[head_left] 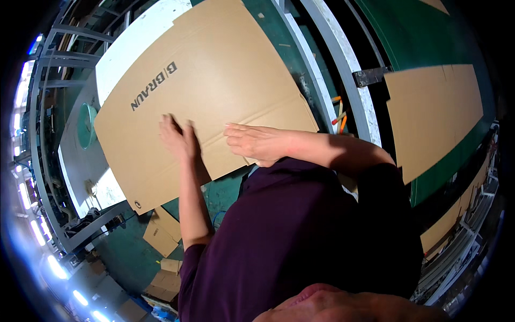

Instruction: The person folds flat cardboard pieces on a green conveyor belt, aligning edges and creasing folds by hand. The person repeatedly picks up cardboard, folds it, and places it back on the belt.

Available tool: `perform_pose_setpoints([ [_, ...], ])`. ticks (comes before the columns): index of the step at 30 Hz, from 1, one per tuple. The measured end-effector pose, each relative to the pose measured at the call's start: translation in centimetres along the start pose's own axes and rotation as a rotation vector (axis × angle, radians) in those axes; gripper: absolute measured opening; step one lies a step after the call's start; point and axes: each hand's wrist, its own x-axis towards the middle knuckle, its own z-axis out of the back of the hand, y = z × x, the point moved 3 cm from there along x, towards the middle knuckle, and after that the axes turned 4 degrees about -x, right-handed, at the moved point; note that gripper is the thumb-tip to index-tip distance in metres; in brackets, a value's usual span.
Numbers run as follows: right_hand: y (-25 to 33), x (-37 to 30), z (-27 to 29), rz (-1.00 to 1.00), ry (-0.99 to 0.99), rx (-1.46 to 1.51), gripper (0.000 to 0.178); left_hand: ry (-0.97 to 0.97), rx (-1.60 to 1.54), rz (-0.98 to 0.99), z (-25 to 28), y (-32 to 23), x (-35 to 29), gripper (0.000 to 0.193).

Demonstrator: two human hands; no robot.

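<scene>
A large flat sheet of brown cardboard (214,70) with dark printing lies in front of me, its near edge close to my body. Over its near part is my left hand (179,138), fingers extended and the thumb apart, slightly blurred; whether it touches the board I cannot tell. My right hand (253,142) lies flat on the board beside a crease line near the close edge, its fingers stretched out together toward the left. Neither hand grips anything.
Under the board is a white tabletop (115,70), with a green bowl (87,126) to the left. On the right, past metal rails (343,70), another cardboard sheet (437,118) rests on a green surface (413,37). Cardboard pieces (162,232) lie on the floor at the lower left.
</scene>
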Motion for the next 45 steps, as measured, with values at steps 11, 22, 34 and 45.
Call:
perform_pose_setpoints([
  [11,-2.2,-1.6,-2.2,0.035,-0.044,0.223,0.013,-0.048,0.387,0.326,-0.5,2.8,5.2,0.073],
  [22,-15.5,9.2,1.8,0.111,-0.049,0.087,0.028,-0.043,0.361,0.297,-0.3,2.7,5.7,0.072],
  [34,-18.3,10.0,1.5,0.057,-0.155,0.152,0.028,-0.005,0.387,0.353,-0.3,2.7,5.1,0.074],
  [45,-17.5,8.7,3.6,-0.097,-0.120,-0.024,0.025,-0.019,0.379,0.395,-0.1,1.0,5.9,0.072],
])
